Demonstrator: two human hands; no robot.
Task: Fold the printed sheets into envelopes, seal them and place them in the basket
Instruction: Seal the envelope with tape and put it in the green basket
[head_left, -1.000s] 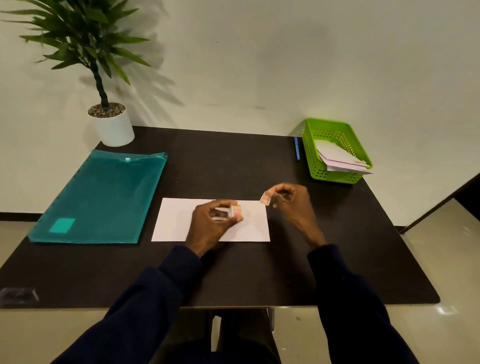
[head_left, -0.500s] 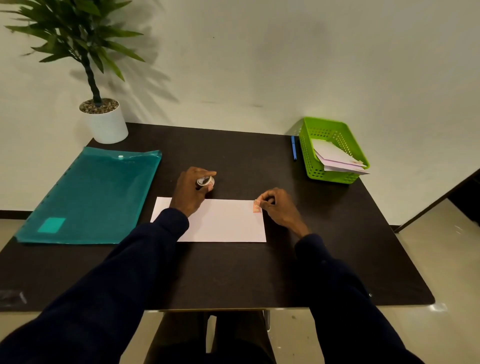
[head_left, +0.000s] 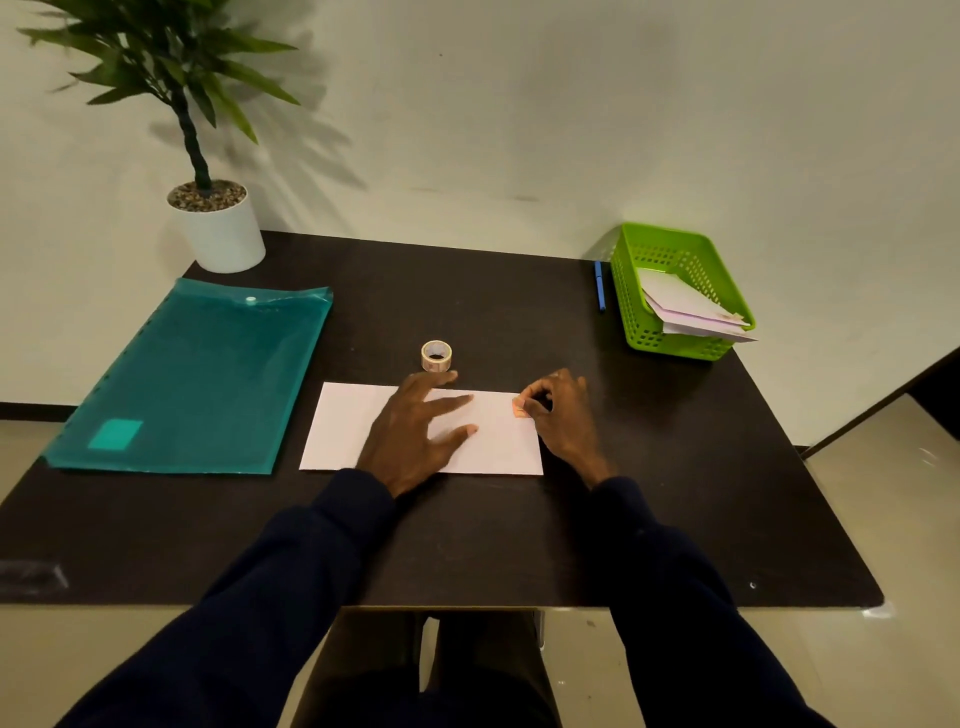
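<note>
A plain white folded sheet (head_left: 353, 431) lies flat on the dark surface (head_left: 467, 545), its middle under the left hand (head_left: 415, 431) with fingers straight and spread, while at its far right corner the right hand (head_left: 563, 415) pinches a small pinkish tape piece (head_left: 519, 410).

Office desk setting, dark table (head_left: 519, 545), teal document folder (head_left: 197, 379), potted plant (head_left: 218, 223), green paper basket (head_left: 631, 312)

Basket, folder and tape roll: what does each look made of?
Green basket: rigid moulded plastic, judging by its perforated grid walls and even colour. Teal folder: thin translucent plastic sheet, with a slight sheen and a lighter patch seemingly showing through. Tape roll: probably paper or thin film wound on a pale core; too small to tell which.
</note>
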